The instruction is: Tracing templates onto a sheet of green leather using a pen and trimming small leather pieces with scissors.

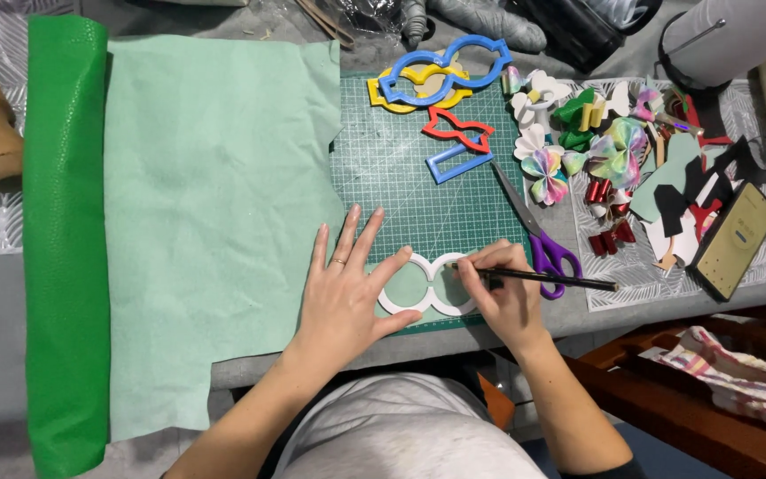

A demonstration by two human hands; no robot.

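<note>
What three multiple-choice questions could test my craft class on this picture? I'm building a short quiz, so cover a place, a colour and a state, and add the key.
1. Where do the scissors lie?
A. On the light green sheet
B. On the cutting mat's right edge, beyond the right hand
C. On the rolled green material

2. What colour is the template under the hands?
A. White
B. Blue
C. Red

3. What is the right hand doing?
A. Resting empty
B. Gripping the scissors
C. Holding a pencil with its tip at the template's rim

Key: 1 B, the purple handles sit by the cutting mat just past the right hand. 2 A, the two-ring form is white. 3 C, the fingers pinch the dark pencil while the left hand presses flat beside the template.
</note>
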